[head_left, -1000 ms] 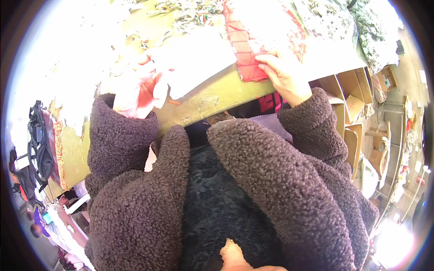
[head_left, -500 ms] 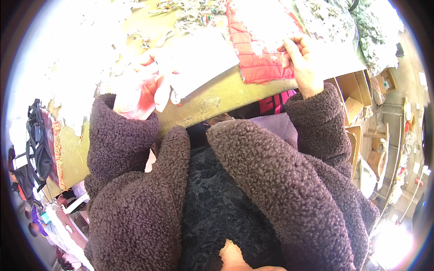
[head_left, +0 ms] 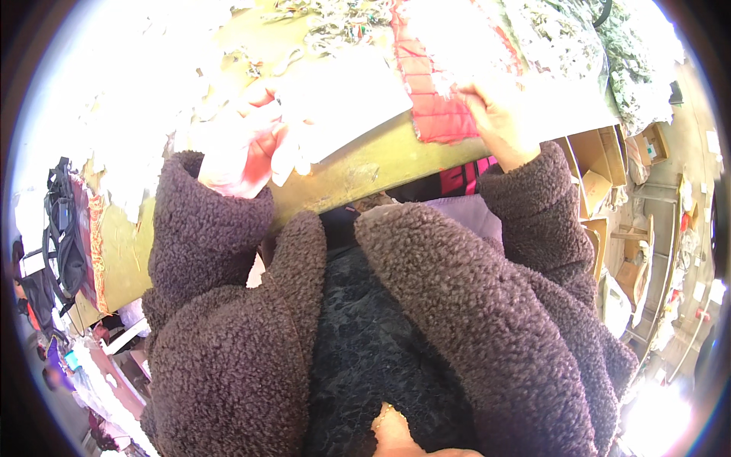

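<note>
My left hand [head_left: 251, 148] is over the near part of a yellowish table, its fingers curled together at the left edge of a flat white sheet [head_left: 358, 99]. Strong light washes out the fingertips, so what they hold, if anything, is unclear. To the right, my right hand [head_left: 504, 118] has thumb and forefinger pinched together beside a red quilted strip [head_left: 438, 114]. Whitish bits lie near those fingertips, and I cannot make out what is between them. Brown fleecy sleeves cover both forearms.
The table's near edge [head_left: 350, 181] runs across below the hands. Tangled greenish-white scraps [head_left: 335, 23] lie farther back, with a pale green bundle [head_left: 636, 76] at the far right. Cardboard boxes [head_left: 594, 156] stand right of the table; black straps [head_left: 65, 221] hang at the left.
My right hand has shifted slightly left and down, nearer the red strip, its fingers turned further left. My left hand stays at the white sheet. The whole view has shifted slightly.
</note>
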Demonstrator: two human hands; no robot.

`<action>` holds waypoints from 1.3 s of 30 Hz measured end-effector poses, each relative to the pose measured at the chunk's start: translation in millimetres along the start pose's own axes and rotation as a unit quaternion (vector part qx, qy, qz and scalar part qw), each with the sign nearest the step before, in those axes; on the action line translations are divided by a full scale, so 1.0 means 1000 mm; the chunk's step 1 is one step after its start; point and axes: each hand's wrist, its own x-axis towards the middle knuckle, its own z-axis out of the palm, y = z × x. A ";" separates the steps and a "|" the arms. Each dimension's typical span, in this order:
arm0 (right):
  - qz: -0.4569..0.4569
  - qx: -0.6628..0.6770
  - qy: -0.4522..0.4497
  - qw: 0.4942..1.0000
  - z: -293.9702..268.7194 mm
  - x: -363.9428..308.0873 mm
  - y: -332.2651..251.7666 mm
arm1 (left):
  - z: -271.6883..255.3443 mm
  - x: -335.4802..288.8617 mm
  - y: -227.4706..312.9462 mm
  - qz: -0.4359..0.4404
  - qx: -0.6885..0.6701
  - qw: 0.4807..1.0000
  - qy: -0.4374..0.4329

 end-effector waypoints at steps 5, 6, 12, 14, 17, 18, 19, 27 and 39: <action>-0.108 -0.035 -0.022 0.993 -0.008 -0.018 -0.005 | 0.002 0.000 0.000 0.006 -0.005 1.000 -0.011; -0.103 -0.026 -0.020 0.994 -0.010 -0.018 -0.006 | 0.002 0.000 0.000 0.001 -0.002 1.000 -0.003; 0.003 0.179 -0.047 0.983 -0.018 0.004 -0.039 | 0.005 0.003 -0.003 -0.046 0.076 0.996 -0.006; 0.009 0.316 -0.066 0.946 -0.015 0.009 -0.065 | 0.009 0.003 -0.006 -0.071 0.084 0.994 -0.020; -0.082 0.281 -0.066 0.954 -0.004 0.024 -0.098 | 0.014 0.002 -0.006 -0.066 0.065 0.995 -0.028; -0.137 0.272 -0.048 0.951 0.001 0.029 -0.107 | 0.015 0.002 -0.006 -0.066 0.068 0.995 -0.029; -0.177 0.258 -0.025 0.950 0.002 0.031 -0.113 | 0.016 0.002 -0.005 -0.062 0.070 0.995 -0.031; -0.209 0.255 -0.078 0.941 0.001 0.039 -0.129 | 0.014 0.001 -0.002 -0.080 0.048 0.995 -0.042; -0.190 0.216 -0.080 0.954 0.007 0.032 -0.136 | 0.013 0.000 -0.003 -0.076 0.060 0.995 -0.038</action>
